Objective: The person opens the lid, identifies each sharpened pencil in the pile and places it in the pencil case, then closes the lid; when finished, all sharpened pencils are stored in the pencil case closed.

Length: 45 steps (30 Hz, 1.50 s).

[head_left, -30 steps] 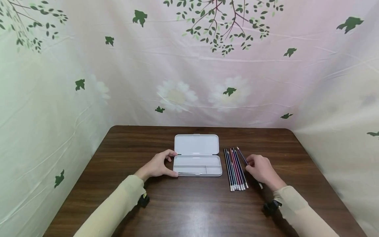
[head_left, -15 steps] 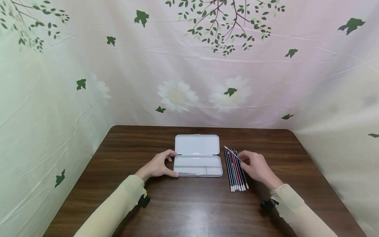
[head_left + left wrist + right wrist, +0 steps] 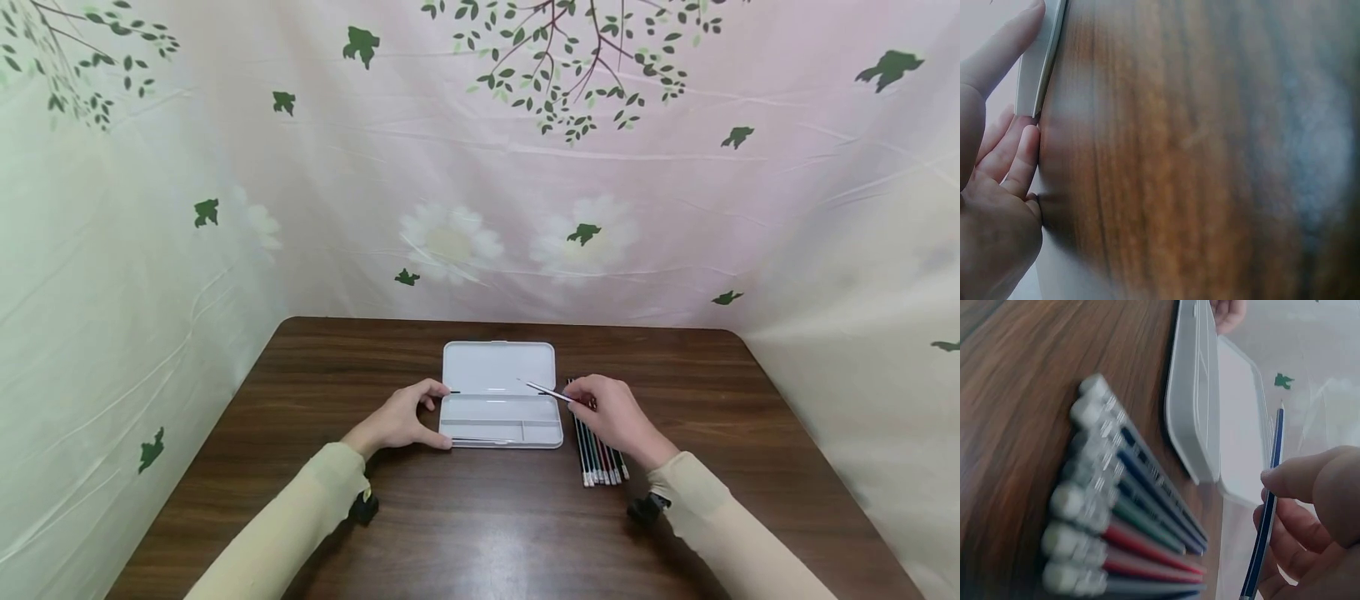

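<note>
A white hinged pencil case [image 3: 501, 408] lies with its lid [image 3: 498, 367] raised back, showing a divided tray. My left hand [image 3: 401, 418] holds its left side, thumb at the front corner and fingers by the hinge; the left wrist view has the thumb [image 3: 1007, 47] along the case edge. Between thumb and fingers, my right hand [image 3: 618, 415] pinches a dark blue striped pencil [image 3: 1267, 512]. Its sharpened tip points left over the case's right hinge area. Under that hand lies a row of pencils [image 3: 596, 458], eraser ends toward me, their far ends partly hidden.
The dark wood table [image 3: 480, 533] extends around the case and pencils. A pale cloth [image 3: 480, 183] printed with leaves, birds and flowers hangs behind and along both sides.
My right hand has lifted the pencil from the right of the row and carried it left across the other pencils, its tip swinging toward the case. The left hand stays on the case.
</note>
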Motion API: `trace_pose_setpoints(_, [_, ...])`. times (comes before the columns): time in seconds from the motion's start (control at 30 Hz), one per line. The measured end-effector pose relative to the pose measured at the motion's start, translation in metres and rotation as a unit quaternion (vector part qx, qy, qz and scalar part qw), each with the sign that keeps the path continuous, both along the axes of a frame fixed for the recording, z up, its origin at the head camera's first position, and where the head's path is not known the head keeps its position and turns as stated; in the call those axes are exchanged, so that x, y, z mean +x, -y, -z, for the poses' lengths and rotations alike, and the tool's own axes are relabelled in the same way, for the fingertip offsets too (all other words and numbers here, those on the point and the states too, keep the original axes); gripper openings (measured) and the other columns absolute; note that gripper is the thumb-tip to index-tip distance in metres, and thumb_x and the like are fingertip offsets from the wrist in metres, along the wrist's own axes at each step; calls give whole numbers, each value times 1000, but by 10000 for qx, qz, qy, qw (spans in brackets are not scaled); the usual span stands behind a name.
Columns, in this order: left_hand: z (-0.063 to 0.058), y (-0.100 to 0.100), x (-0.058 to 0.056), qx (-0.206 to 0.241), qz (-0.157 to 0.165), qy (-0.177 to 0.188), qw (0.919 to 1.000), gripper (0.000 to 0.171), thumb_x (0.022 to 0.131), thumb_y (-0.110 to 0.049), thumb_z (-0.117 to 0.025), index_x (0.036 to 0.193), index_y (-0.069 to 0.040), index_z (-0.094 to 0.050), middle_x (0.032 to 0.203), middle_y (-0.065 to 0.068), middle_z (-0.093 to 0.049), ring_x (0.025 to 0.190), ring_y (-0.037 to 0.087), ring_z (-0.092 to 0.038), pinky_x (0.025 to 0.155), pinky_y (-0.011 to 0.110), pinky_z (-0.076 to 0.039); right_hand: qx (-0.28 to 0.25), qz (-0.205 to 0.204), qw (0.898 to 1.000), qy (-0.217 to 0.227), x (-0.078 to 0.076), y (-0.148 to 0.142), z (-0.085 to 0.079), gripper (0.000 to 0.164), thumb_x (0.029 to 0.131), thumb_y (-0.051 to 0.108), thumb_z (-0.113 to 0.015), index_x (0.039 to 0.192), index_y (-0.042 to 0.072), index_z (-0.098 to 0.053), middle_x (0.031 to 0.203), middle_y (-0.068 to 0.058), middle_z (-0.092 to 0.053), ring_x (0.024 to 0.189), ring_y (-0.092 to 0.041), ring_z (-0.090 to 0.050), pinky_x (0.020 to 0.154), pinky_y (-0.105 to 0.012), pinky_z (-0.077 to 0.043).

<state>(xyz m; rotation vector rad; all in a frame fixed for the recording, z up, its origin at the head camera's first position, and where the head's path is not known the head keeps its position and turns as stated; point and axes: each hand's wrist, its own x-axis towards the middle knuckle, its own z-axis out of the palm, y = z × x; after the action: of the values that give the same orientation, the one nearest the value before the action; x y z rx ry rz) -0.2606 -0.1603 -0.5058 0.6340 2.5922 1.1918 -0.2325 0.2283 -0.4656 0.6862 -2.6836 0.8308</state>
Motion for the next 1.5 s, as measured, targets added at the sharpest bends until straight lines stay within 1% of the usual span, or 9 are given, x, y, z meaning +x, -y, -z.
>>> trace_pose_setpoints(0.17, [2,0,-1,-31,-33,6,10000,82,68,-41,-101,137,-18,-60,133,-2,-63,113,16,-57,102,41,-45,101,-303,9995,52,-7,22,1,16,88,-2,-76,99,9,-80,91,-2,-73,82,-13,-66,75,-35,-56])
trace_pose_setpoints(0.33, [2,1,-1,7,-55,33,10000,82,68,-40,-101,136,-19,-61,132,-3,-62,112,16,-57,102,42,-45,269,-485,9983,185,-13,44,2,13,90,1,-75,100,8,-80,96,-3,-74,87,-15,-69,79,-36,-58])
trace_pose_setpoints(0.57, [1,1,-1,21,-79,120,9999,81,67,-39,-101,135,-21,-61,132,-4,-62,112,16,-57,103,42,-45,464,-795,9956,157,-20,70,8,13,90,-1,-76,100,6,-80,96,-4,-75,90,-17,-71,81,-35,-59])
trace_pose_setpoints(0.73, [1,1,0,13,-80,131,9999,81,67,-39,-101,135,-20,-61,131,-4,-62,112,17,-56,102,42,-45,592,-818,9946,238,-22,84,12,12,91,0,-78,99,7,-81,94,-3,-74,90,-16,-70,82,-35,-59])
trace_pose_setpoints(1.0, [0,1,-1,10,-62,101,9999,81,68,-39,-101,136,-19,-61,130,-4,-62,111,16,-57,102,42,-45,745,-834,9934,271,-24,96,15,12,90,-1,-79,99,7,-81,94,-4,-76,90,-18,-71,83,-37,-59])
trace_pose_setpoints(1.2, [1,1,0,24,-100,176,9998,82,68,-40,-101,136,-21,-61,129,-4,-62,112,17,-56,103,42,-44,714,-945,9924,343,-22,102,16,14,91,-4,-77,99,6,-82,96,-6,-77,89,-17,-72,81,-36,-59])
trace_pose_setpoints(1.43, [-1,0,1,-17,-136,199,9997,82,68,-41,-101,137,-20,-60,129,-4,-62,112,16,-56,102,42,-44,680,-964,9918,501,-19,102,16,12,93,-1,-76,102,7,-81,100,-5,-78,93,-16,-72,84,-37,-59])
trace_pose_setpoints(1.5, [-1,0,1,-25,-130,174,9998,83,68,-41,-101,137,-20,-60,130,-4,-62,112,17,-56,102,42,-45,635,-962,9920,514,-19,99,16,12,94,1,-76,103,6,-80,100,-5,-78,91,-15,-72,83,-36,-59])
